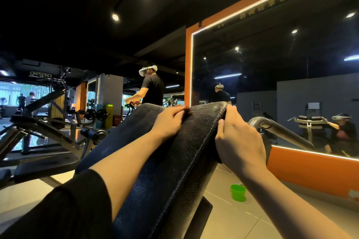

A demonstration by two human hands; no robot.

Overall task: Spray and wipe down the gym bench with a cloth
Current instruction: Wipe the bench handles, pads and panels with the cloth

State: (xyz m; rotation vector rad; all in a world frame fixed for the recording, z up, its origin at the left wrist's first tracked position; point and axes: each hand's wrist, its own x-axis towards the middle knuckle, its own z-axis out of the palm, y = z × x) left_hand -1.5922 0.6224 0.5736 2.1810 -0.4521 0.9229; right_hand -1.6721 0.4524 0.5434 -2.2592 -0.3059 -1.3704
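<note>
The gym bench pad [174, 161] is black cracked leather with a stitched seam and rises at an incline away from me. Its left side looks smoother and dark blue. My left hand [170, 122] rests on the upper part of the pad, fingers mostly straight, fingertips bent onto a small brownish patch near the top. My right hand [239, 139] grips the pad's right edge near the top, thumb on the top face and fingers wrapped round the side. I cannot make out a cloth or a spray bottle.
A green bucket [238, 192] stands on the tiled floor to the right of the bench. A grey metal tube [279, 130] sticks out behind my right hand. An orange-framed mirror [272, 83] fills the right wall. Another person [152, 87] stands behind; other benches [48, 132] crowd the left.
</note>
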